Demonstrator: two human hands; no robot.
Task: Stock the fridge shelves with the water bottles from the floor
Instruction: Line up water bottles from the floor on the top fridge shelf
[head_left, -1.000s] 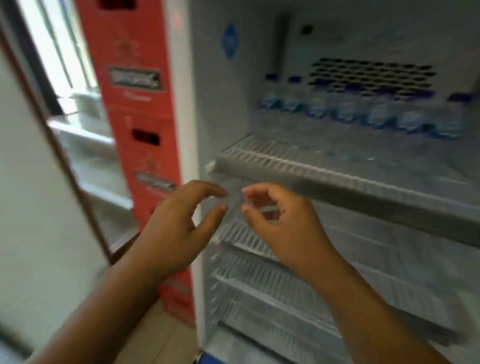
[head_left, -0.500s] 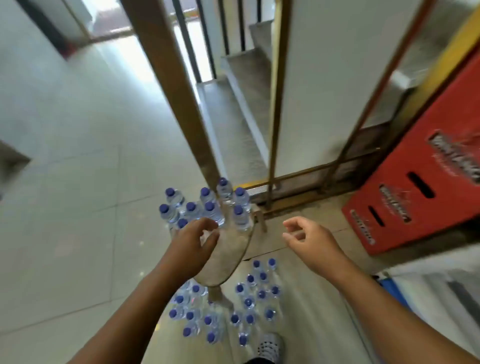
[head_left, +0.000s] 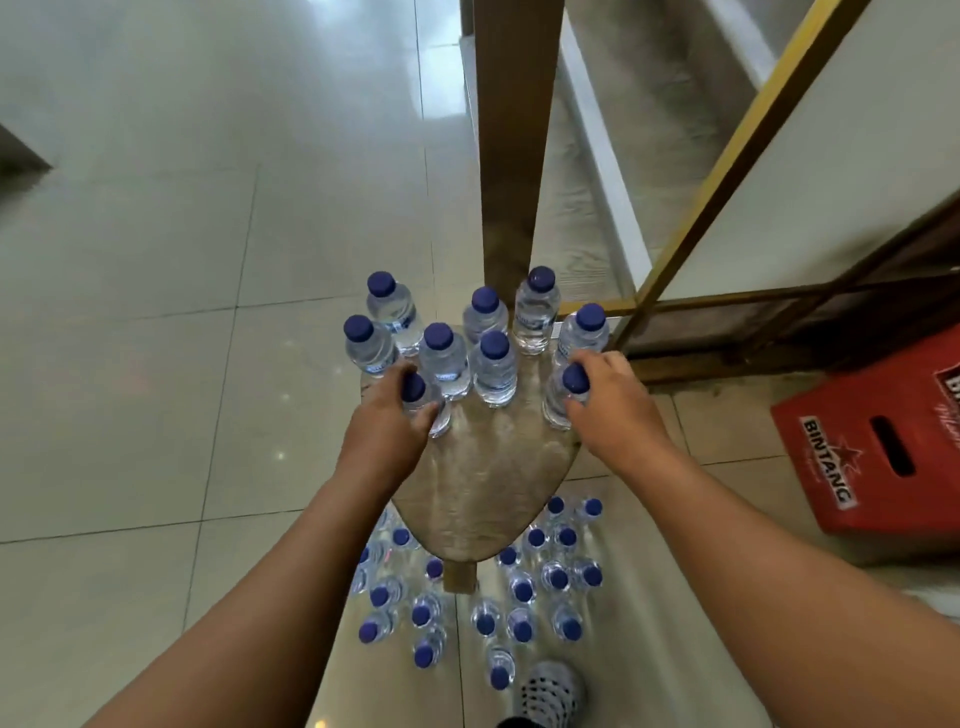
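Observation:
Several small clear water bottles with blue caps (head_left: 493, 364) stand on a wooden stool (head_left: 488, 483) in front of me. My left hand (head_left: 387, 431) grips the near-left bottle (head_left: 415, 387) just below its cap. My right hand (head_left: 610, 410) grips the near-right bottle (head_left: 571, 382) the same way. Many more blue-capped bottles (head_left: 519, 592) stand on the tiled floor under and around the stool. The fridge is out of view.
A red Bintang crate (head_left: 878, 452) sits on the floor at the right. A wooden post (head_left: 511, 156) and a gold-framed glass panel (head_left: 737, 156) rise behind the stool. My spotted shoe (head_left: 550, 691) is near the floor bottles.
The view swung from the fridge shelves down to the floor. Both hands, empty before, reached forward and now each grips a bottle on the stool.

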